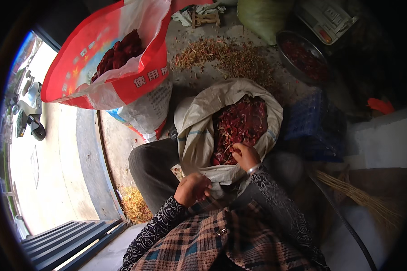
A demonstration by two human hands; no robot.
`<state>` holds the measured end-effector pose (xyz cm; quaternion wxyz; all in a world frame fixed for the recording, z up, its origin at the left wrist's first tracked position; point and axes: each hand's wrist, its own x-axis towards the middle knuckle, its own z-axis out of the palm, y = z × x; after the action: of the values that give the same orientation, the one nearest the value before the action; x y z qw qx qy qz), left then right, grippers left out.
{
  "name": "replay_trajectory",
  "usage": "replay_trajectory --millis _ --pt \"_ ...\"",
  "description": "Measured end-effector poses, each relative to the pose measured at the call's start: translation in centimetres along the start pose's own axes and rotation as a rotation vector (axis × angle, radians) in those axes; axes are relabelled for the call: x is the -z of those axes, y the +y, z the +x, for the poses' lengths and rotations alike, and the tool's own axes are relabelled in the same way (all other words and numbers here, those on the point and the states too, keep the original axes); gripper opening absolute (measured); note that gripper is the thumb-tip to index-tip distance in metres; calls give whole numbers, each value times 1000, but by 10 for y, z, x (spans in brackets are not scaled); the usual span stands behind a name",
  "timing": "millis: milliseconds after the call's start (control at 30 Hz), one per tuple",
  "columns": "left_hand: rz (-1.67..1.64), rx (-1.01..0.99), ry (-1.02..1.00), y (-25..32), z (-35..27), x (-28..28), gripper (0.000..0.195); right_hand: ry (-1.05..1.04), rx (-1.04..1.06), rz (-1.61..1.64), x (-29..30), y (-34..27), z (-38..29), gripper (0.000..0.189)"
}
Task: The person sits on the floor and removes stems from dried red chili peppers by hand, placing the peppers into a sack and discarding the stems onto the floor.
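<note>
A white woven sack [196, 135] with a rolled-down rim stands before me, filled with dried red chili peppers [240, 125], many with pale stems. My right hand [246, 156], with a silver bracelet at the wrist, reaches over the sack's near right rim and touches the peppers; its fingers are bent, and whether they grip one is unclear. Nearer my body, my left hand [192, 189] hovers left of the sack's near edge, slightly blurred, with curled fingers; what lies inside them is hidden.
A tall red-and-white sack [152, 78] holding dark red peppers stands at upper left. Stem debris [224, 57] covers floor beyond. At right are a metal bowl of peppers [302, 57], a blue plastic crate [312, 122] and a straw broom [356, 193]. A slatted metal gate [68, 240] lies lower left.
</note>
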<state>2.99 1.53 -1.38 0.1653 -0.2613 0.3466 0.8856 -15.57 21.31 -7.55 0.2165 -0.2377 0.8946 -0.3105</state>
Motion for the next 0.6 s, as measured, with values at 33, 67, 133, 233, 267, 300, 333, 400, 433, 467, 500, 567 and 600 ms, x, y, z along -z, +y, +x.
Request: replay_trajectory --millis 33,67,133,233,267,300,333,400,433,467,500,567,600 --pt "29 11 -20 2 -3 2 24 -7 -41 -84 -5 2 17 34" --pt "3 -4 -44 1 -5 7 21 -17 -77 -169 -13 2 29 38" --pt "-24 -14 -43 4 -2 0 24 119 -66 -341 -50 48 56 42" --pt "-25 30 -99 14 19 -15 25 383 -220 -191 -82 132 89 46" --pt "-20 42 -122 16 26 -18 25 427 -393 207 -82 143 96 45" --pt "-51 27 -70 10 14 -7 25 126 -317 -45 -75 102 86 39" --pt "-78 17 0 5 2 2 26 -123 -168 -293 -55 55 74 33" --pt "-85 -25 61 1 11 5 26 -40 -79 -51 -37 48 64 31" --pt "-84 -42 91 -1 17 4 27 3 -36 74 -32 48 57 30" --pt "20 -63 115 -1 22 3 26 93 58 229 -27 47 50 35" --pt "123 -88 138 3 27 0 26 84 33 355 -23 39 42 34" --pt "263 -160 172 6 39 -7 25 61 -11 607 -13 14 24 32" --pt "298 -209 182 6 45 -11 24 78 28 554 -6 -4 13 30"
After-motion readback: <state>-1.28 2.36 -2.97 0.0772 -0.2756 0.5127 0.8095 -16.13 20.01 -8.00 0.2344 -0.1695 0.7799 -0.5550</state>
